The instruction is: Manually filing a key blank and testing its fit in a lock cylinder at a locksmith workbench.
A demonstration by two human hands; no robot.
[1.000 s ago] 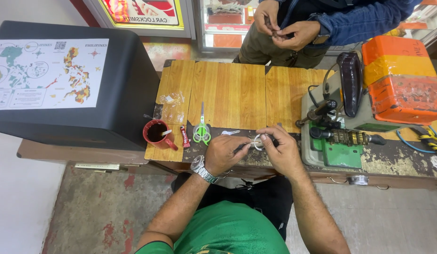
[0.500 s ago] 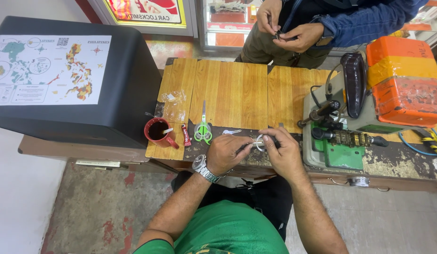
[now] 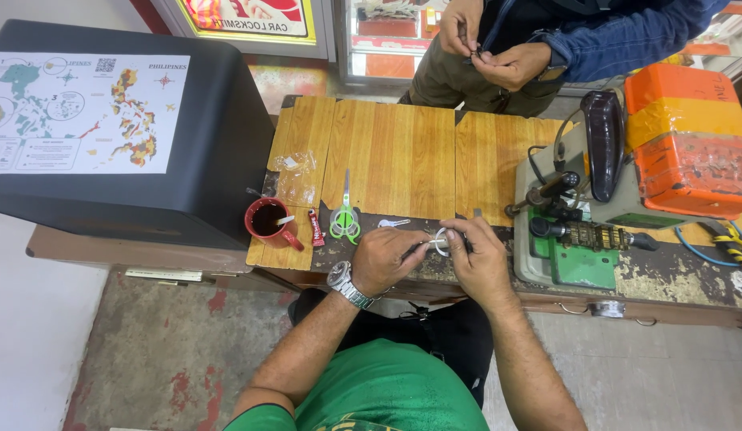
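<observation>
Black cabinet (image 3: 123, 136) with a map sheet stands left of the wooden desk (image 3: 395, 152). Key-cutting machine (image 3: 578, 231) occupies the desk's right side. Red mug (image 3: 269, 221) and green-handled scissors (image 3: 344, 219) lie near the front edge. Left hand (image 3: 391, 259) and right hand (image 3: 476, 259) meet there, fingers closed on a small metal ring (image 3: 440, 240).

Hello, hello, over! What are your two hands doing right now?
Left hand and right hand together at the bench edge, both pinching a small pale ring. Green scissors and red mug just left, untouched. Another person's hands busy across the bench.
</observation>
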